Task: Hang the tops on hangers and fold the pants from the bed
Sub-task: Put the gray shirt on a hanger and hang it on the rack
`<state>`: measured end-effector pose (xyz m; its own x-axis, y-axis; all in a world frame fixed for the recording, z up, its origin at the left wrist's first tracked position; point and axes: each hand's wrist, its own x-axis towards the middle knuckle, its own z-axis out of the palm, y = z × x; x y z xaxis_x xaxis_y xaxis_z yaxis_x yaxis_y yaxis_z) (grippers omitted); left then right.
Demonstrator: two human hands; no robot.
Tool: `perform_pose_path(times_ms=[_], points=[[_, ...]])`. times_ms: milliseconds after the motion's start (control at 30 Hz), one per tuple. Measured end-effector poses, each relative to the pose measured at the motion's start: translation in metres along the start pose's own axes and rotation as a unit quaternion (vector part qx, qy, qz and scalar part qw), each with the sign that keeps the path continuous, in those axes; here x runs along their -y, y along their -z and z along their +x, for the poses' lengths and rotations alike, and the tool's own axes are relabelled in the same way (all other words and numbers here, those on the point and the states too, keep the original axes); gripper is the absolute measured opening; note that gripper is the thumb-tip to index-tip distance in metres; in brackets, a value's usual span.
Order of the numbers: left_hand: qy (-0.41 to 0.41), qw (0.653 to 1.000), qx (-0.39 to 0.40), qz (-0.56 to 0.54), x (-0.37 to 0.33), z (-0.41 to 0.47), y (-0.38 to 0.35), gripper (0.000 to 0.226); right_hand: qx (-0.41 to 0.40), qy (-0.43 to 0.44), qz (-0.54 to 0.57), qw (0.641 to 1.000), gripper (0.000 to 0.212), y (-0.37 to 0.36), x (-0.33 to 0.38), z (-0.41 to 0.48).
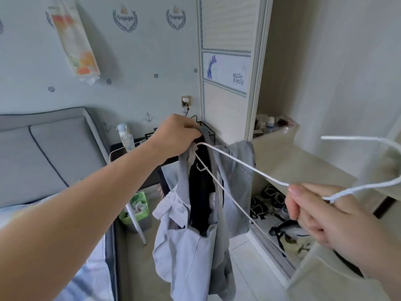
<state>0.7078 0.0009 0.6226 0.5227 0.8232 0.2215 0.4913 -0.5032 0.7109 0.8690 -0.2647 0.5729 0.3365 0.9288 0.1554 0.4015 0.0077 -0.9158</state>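
A light grey-blue top (191,242) with a ribbed grey collar and dark lining hangs in the air in the middle of the view. My left hand (175,137) grips it at the collar, arm stretched forward. A thin white hanger (249,168) has one end pushed inside the neck opening of the top. My right hand (321,216) pinches the hanger near its hook, at the right. The hook (368,139) curves up past the right edge. The bed (43,170) with a grey padded headboard lies at the left.
An open wardrobe (282,161) stands at the right, with shoes and a bag on its floor. A dark bedside table (138,148) holds a bottle, and a green bin (138,207) sits below it. The floor under the top is pale tile.
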Motion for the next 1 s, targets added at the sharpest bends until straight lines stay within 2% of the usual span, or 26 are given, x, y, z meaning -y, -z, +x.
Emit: perform_pose_path(times_ms=[67, 233, 400, 467, 600, 700, 800, 867, 933, 1000], points=[[-0.017, 0.999, 0.006, 0.026, 0.009, -0.017, -0.002, 0.019, 0.027, -0.012, -0.042, 0.999, 0.07, -0.007, -0.003, -0.01], [-0.081, 0.992, 0.073, 0.066, 0.009, -0.059, -0.009, 0.022, 0.054, -0.051, -0.031, 0.997, 0.053, -0.032, -0.008, -0.022], [-0.1, 0.982, 0.156, -0.038, -0.013, -0.096, -0.025, 0.017, 0.08, -0.059, -0.087, 0.991, 0.046, -0.081, -0.037, -0.011], [-0.096, 0.974, 0.19, -0.071, -0.018, -0.107, -0.034, 0.018, 0.072, -0.066, -0.03, 0.995, 0.043, -0.105, -0.052, -0.013], [-0.107, 0.973, 0.198, -0.046, -0.015, -0.118, -0.039, 0.018, 0.026, -0.034, 0.17, 0.984, 0.041, -0.107, -0.058, -0.021], [-0.132, 0.966, 0.22, -0.008, -0.016, -0.125, -0.043, 0.024, 0.034, -0.033, 0.217, 0.975, 0.042, -0.103, -0.055, -0.021], [-0.143, 0.957, 0.251, -0.019, -0.016, -0.13, -0.045, 0.017, 0.033, -0.072, 0.256, 0.964, 0.04, -0.102, -0.06, -0.018], [-0.198, 0.955, 0.216, 0.053, -0.005, -0.127, -0.04, 0.017, 0.036, -0.07, 0.264, 0.961, 0.041, -0.093, -0.067, -0.018], [-0.252, 0.927, 0.177, 0.216, 0.011, -0.126, -0.035, 0.033, 0.027, -0.063, 0.262, 0.963, 0.038, -0.08, -0.073, -0.02], [-0.273, 0.903, 0.153, 0.294, 0.02, -0.127, -0.033, 0.042, 0.033, -0.04, 0.251, 0.966, 0.034, -0.067, -0.076, -0.021]])
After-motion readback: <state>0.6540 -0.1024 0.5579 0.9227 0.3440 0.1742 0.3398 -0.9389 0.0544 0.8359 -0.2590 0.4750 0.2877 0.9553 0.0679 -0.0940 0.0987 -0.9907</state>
